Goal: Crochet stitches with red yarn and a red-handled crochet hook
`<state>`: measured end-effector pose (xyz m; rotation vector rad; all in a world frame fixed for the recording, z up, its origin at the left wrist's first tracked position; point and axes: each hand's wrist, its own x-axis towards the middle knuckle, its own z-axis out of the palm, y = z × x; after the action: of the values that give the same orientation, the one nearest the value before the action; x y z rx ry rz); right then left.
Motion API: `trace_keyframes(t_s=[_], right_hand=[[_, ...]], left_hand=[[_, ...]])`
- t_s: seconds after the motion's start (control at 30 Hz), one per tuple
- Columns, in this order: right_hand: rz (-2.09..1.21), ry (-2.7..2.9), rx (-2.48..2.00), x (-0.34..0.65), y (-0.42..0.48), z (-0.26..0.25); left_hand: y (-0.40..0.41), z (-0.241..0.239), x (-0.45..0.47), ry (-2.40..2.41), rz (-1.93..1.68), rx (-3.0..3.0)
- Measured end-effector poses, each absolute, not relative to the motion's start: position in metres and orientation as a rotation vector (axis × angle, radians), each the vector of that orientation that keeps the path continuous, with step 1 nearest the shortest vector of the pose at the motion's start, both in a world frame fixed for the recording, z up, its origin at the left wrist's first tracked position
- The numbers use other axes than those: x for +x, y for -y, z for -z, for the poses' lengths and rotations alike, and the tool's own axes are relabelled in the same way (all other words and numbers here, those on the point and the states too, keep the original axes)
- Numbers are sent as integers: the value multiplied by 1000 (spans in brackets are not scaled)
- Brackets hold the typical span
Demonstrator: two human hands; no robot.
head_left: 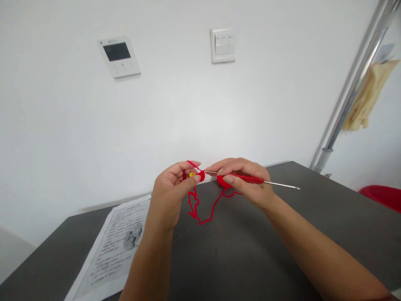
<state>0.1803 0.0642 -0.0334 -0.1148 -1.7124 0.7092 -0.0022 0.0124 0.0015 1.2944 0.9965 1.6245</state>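
1. My left grip [171, 188] is raised above the far edge of the bench [250, 259]. Thumb and fingers are pressed together, pinching a small red crochet piece [201, 176].
2. A yellow marker [192, 174] sits on that piece, just beside my left thumb tip.
3. My right grip [247, 179] is closed around a crochet hook [250, 179] by its red handle. The metal tip points left and meets the crochet piece. The bare metal tail sticks out to the right.
4. A loose red yarn strand [203, 217] hangs from the piece, loops down toward the bench top and rises to a red lump under my right palm. What that lump is, I cannot tell.
5. A printed sheet [115, 251] lies flat near the bench's left edge, apart from both hands.
6. A red bowl [380, 195] shows beyond the right edge.
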Motion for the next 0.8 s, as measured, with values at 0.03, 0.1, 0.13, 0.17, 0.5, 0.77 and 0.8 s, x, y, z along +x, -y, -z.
trace_keyframes(t_s=[0.03,0.1,0.13,0.17,0.5,0.77,0.8], right_hand=[[-749,1704,-113,181,-64,33],[-825,1698,-95,183,-64,31],[-858,1701,-77,184,-64,31],[-886,1709,-59,185,-64,31],[-749,1947,-154,199,-71,26],[-533,2055,-305,199,-64,20],[-519,2055,-308,198,-63,20]], left_hand=[[-12,-3,-3,-1003,-1611,1292],[-11,-5,-4,-1024,-1580,1301],[-10,-5,-5,-1041,-1565,1313],[-10,-6,-6,-1060,-1548,1333],[-13,3,-9,-1258,-1463,1534],[-12,4,-6,-1316,-1507,1566],[-11,3,-5,-1327,-1515,1565]])
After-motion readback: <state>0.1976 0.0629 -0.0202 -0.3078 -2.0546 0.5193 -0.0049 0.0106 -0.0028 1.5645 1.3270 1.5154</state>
